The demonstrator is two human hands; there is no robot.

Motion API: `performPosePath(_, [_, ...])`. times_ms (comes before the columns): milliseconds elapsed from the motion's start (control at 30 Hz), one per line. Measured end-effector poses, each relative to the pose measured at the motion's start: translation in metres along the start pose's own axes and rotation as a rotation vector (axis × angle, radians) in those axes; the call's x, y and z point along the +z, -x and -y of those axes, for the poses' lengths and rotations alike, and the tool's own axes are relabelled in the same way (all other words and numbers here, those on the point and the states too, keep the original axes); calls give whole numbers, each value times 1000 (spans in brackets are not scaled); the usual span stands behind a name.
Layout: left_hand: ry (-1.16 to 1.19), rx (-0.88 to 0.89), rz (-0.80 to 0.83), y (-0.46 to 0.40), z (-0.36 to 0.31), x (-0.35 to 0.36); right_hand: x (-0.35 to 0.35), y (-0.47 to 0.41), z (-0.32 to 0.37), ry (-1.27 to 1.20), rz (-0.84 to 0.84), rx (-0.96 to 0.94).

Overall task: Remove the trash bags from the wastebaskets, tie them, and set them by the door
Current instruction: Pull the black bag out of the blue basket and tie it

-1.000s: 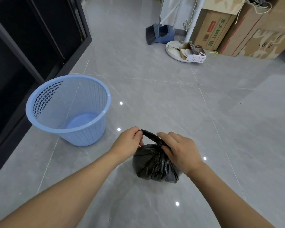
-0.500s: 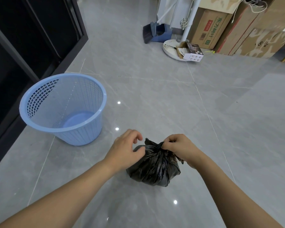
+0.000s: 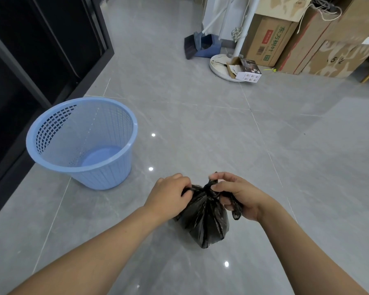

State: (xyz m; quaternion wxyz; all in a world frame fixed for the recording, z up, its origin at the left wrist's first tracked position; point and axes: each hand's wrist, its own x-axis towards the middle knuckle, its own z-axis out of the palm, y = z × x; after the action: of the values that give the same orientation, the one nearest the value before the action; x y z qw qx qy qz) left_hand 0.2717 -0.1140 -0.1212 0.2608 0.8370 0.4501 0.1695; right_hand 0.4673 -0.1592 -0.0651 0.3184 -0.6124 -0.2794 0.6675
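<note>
A small black trash bag point(image 3: 205, 220) sits on the grey tile floor at lower centre, its top gathered into a twisted neck. My left hand point(image 3: 168, 196) grips the bag's top on the left side. My right hand point(image 3: 237, 194) pinches the neck and holds a black strip of the bag that loops down past my palm. The light blue mesh wastebasket point(image 3: 51, 133) stands upright to the left, with no bag inside, about a hand's width from my left hand.
A black cabinet front point(image 3: 41, 50) runs along the left. At the back stand cardboard boxes point(image 3: 268, 39), a blue dustpan with broom point(image 3: 200, 45), a white round stand base point(image 3: 217, 64) and a small white box point(image 3: 248, 71). Grey floor tiles point(image 3: 285, 145) stretch to the right.
Both hands shifted along the bag's top: the stretched handle between them was drawn into a twisted neck, and my right hand now holds a loose strip. The basket stayed put.
</note>
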Motion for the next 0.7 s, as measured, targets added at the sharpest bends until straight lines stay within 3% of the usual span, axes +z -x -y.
performPosePath(233, [30, -95, 23, 1, 2, 2, 3, 1, 2, 262, -107, 31])
performPosePath(600, [83, -149, 54, -2, 4, 2, 1, -2, -4, 138, -28, -4])
performPosePath(700, [84, -151, 54, -3, 4, 2, 1, -4, -5, 147, -98, 18])
